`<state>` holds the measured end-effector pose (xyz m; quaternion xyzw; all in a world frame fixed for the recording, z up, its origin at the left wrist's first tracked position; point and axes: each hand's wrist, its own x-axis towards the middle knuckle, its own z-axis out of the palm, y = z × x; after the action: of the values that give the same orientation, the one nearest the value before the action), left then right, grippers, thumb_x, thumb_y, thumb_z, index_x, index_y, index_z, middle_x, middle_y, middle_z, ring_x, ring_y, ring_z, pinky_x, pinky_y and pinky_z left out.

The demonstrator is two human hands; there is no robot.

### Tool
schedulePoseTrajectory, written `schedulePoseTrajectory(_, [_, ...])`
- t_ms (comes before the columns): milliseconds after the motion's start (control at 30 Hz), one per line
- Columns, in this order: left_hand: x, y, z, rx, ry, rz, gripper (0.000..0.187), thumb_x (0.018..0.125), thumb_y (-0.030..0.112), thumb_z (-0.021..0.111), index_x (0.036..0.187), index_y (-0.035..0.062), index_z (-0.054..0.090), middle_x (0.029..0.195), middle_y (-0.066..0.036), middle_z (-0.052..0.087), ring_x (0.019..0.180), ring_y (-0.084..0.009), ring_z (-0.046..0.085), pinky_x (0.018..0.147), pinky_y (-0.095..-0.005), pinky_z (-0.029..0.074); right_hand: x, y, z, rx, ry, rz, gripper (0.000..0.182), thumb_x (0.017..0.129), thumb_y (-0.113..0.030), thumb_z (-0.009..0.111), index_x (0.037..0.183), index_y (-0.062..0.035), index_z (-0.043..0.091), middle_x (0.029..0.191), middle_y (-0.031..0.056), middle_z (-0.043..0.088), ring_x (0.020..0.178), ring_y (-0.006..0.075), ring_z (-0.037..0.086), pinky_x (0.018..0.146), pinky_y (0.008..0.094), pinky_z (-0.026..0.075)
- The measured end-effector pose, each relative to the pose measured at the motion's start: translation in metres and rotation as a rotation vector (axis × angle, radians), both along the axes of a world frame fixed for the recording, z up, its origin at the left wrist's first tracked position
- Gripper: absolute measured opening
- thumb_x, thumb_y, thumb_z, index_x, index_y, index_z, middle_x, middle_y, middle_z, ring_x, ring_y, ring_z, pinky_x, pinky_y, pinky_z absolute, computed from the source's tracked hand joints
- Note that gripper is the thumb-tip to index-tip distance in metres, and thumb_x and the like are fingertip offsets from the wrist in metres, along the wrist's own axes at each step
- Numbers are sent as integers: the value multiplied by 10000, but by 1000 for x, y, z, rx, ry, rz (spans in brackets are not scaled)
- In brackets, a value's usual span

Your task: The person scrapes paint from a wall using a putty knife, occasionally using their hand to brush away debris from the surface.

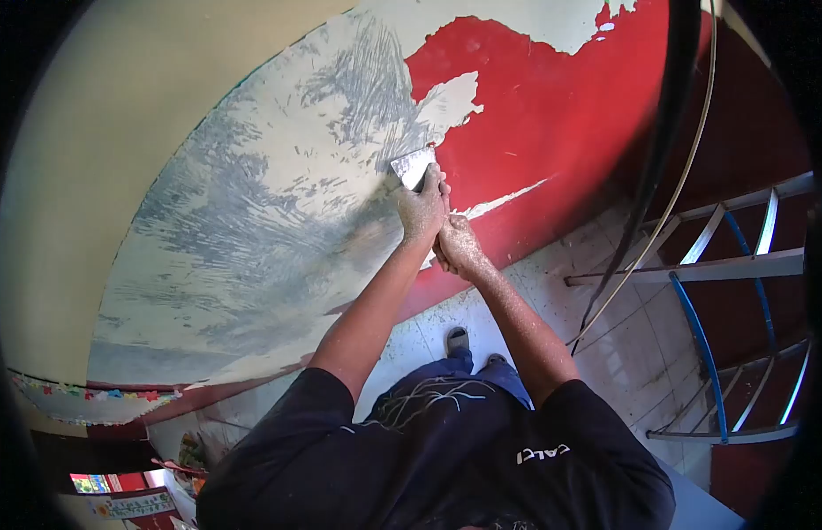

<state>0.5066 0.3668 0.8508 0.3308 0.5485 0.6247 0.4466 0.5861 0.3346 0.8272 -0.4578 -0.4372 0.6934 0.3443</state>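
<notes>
A scraper (412,166) with a wide metal blade rests against the wall, at the border between the scraped grey-white surface (279,185) and the red paint (535,97). My left hand (422,205) is closed around its dark handle, near the blade. Just below and to the right, my right hand (460,246) is closed too, around the lower end of the handle, which is mostly hidden by the fingers. The hands touch each other, and both are covered in pale dust. A torn white patch (451,102) lies just above the blade.
A metal ladder (738,265) with blue bars stands at the right. A dark cable and a pale cable (685,185) hang between it and the wall. Paint flakes are scattered over the tiled floor (605,344). A decorated shelf edge (93,402) is at the lower left.
</notes>
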Motion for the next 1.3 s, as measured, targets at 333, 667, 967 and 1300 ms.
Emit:
schedulePoseTrajectory(333, [0, 0, 6, -53, -64, -5, 130, 882, 135, 597, 881, 6, 585, 697, -43, 595, 531, -77, 531, 450, -209, 438, -8, -6, -5, 15, -37, -52, 678, 902, -632, 276, 542, -76, 419, 389, 29, 371, 284, 128, 367, 275, 286, 279])
schedulePoseTrajectory(667, [6, -9, -10, 68, -394, 123, 171, 890, 183, 596, 874, 14, 579, 670, -30, 587, 483, -71, 510, 394, -205, 412, -10, -17, -15, 139, -148, -54, 587, 940, -482, 337, 615, -25, 509, 449, 55, 454, 344, 139, 438, 336, 300, 350])
schedulePoseTrajectory(967, [-18, -8, -13, 119, 0, -49, 289, 913, 222, 563, 756, -21, 568, 553, -26, 518, 366, -83, 433, 331, -232, 324, -29, -13, -25, 153, -91, -107, 611, 948, -533, 319, 589, -52, 439, 447, 25, 404, 330, 119, 394, 316, 291, 325])
schedulePoseTrajectory(1300, [-12, 1, -4, 130, -123, -50, 254, 906, 230, 575, 796, 2, 563, 590, -23, 536, 391, -79, 434, 341, -224, 324, -14, -9, 7, 122, -142, -17, 623, 959, -461, 316, 618, 20, 517, 436, 64, 442, 323, 148, 453, 322, 315, 364])
